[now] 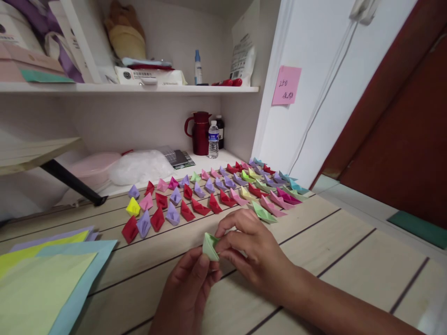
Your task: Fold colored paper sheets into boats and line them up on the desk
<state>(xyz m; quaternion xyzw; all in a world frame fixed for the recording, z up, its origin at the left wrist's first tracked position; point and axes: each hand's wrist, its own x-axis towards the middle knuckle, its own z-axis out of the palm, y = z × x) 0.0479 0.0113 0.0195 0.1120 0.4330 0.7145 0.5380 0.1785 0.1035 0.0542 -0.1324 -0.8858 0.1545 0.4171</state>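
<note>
Both my hands pinch a small folded piece of light green paper (pixel 210 245) just above the wooden table (pixel 349 251). My left hand (pixel 188 288) grips it from below with thumb and fingers closed. My right hand (pixel 253 253) holds its right side with fingertips pressed together. Just beyond my hands lie rows of several folded paper boats (pixel 209 195) in red, purple, pink, green and yellow.
A stack of coloured paper sheets (pixel 42 274) lies at the front left. At the back stand a dark red jug (pixel 200 132), a water bottle (pixel 213 138) and a white plastic bag (pixel 139 166). A shelf (pixel 129 87) above carries packets. A pink sticky note (pixel 286 85) hangs on the wall.
</note>
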